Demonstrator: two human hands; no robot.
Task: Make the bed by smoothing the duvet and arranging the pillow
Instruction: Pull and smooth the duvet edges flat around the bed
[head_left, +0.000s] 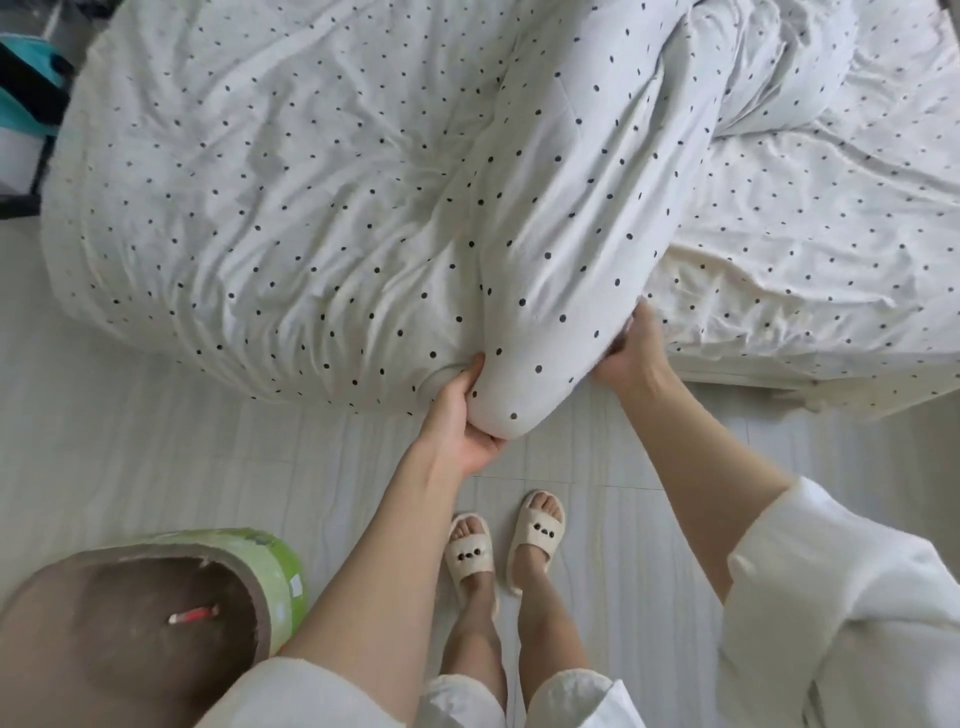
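Left hand (457, 415) grips bunched corner of duvet (322, 171), thumb on top, fingers curled beneath. Right hand (631, 353) holds same fold from other side, fingers tucked under fabric. Duvet white, dark dots, rumpled, overhanging bed edge. Sheet (810, 249) exposed at right. Slippers (504, 545) on floor (156, 457). No legible writing.
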